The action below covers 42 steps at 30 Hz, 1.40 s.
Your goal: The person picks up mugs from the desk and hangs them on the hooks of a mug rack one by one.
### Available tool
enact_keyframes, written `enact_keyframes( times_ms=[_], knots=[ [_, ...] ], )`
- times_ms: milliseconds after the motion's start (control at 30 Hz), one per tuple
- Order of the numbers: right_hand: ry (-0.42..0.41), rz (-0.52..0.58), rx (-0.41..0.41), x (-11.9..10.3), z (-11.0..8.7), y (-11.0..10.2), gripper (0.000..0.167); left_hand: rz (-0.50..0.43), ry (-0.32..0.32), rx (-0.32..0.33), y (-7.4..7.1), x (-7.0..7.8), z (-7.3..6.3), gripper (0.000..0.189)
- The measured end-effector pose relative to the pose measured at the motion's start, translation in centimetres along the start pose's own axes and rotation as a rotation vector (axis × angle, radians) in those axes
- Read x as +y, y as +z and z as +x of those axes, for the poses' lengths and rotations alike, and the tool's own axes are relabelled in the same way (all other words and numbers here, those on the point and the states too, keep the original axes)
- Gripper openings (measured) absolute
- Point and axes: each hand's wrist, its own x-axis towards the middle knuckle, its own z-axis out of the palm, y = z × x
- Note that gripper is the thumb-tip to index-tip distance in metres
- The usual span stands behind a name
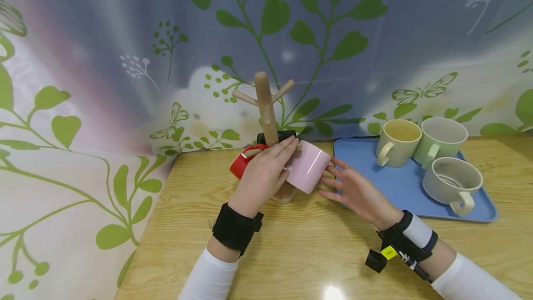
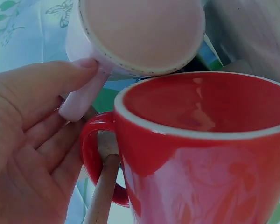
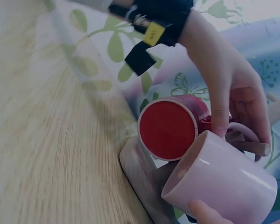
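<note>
A pink mug [image 1: 309, 168] is held tilted at the right of a wooden mug tree [image 1: 267, 115]. My left hand [image 1: 264, 165] pinches its handle [image 2: 81, 100], thumb on one side and fingers behind. In the right wrist view, a peg's end [image 3: 256, 148] shows at that handle's loop. Spread fingers of my right hand [image 1: 360, 193] are at the mug's base end, fingertips right at its surface. A red mug [image 1: 239, 165] hangs by its handle on a peg at the left. Behind the post a black object [image 1: 287, 134] is mostly hidden.
On the right, a blue tray [image 1: 374, 193] holds a yellowish mug [image 1: 401, 145], a pale green mug [image 1: 447, 138] and a wide cream cup [image 1: 449, 184]. A leaf-patterned curtain [image 1: 166, 59] hangs behind the wooden table [image 1: 308, 253]. Two upper pegs [image 1: 285, 89] bear nothing.
</note>
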Motion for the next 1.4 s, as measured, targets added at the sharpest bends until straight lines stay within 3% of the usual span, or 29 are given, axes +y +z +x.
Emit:
enact_keyframes(
  times_ms=[200, 467, 533, 633, 733, 800, 900, 1000, 1167, 1267, 1400],
  knots=[
    [0.021, -0.06, -0.008, 0.0, -0.2, 0.0, 0.068, -0.011, -0.036, 0.041, -0.2, -0.1, 0.0, 0.063],
    [0.097, -0.056, -0.083, 0.3, 0.3, -0.6, 0.069, -0.004, -0.079, 0.025, -0.4, 0.3, 0.1, 0.055],
    [0.116, -0.058, -0.096, 0.3, 0.4, -0.7, 0.07, -0.026, -0.105, 0.071, -0.5, 0.3, 0.1, 0.047],
    [0.151, -0.082, -0.114, 0.2, 0.4, -0.7, 0.072, -0.075, -0.181, 0.202, -0.9, 0.0, 0.0, 0.029],
    [0.195, -0.178, -0.124, -0.2, 0.2, -0.5, 0.075, -0.136, -0.272, 0.325, -1.5, -0.6, -0.1, 0.016],
    [0.218, -0.259, -0.123, -0.5, 0.0, -0.3, 0.076, -0.149, -0.332, 0.349, -1.8, -1.2, -0.2, 0.017],
    [0.224, -0.359, -0.097, -1.0, -0.4, 0.3, 0.078, -0.159, -0.42, 0.303, -2.3, -1.9, -0.3, 0.026],
    [0.193, -0.432, -0.05, -1.3, -0.5, 0.9, 0.08, -0.16, -0.487, 0.191, -2.5, -2.2, -0.4, 0.04],
    [0.156, -0.496, -0.019, -1.1, -0.3, 0.8, 0.08, -0.174, -0.49, 0.011, -2.2, -1.9, -0.2, 0.05],
    [0.169, -0.483, -0.019, -0.9, -0.1, 0.2, 0.077, -0.172, -0.467, -0.007, -1.8, -1.8, -0.1, 0.05],
    [0.165, -0.498, -0.004, -1.1, -0.1, -0.5, 0.072, -0.178, -0.457, 0.036, -1.6, -1.8, -0.1, 0.055]
  ],
)
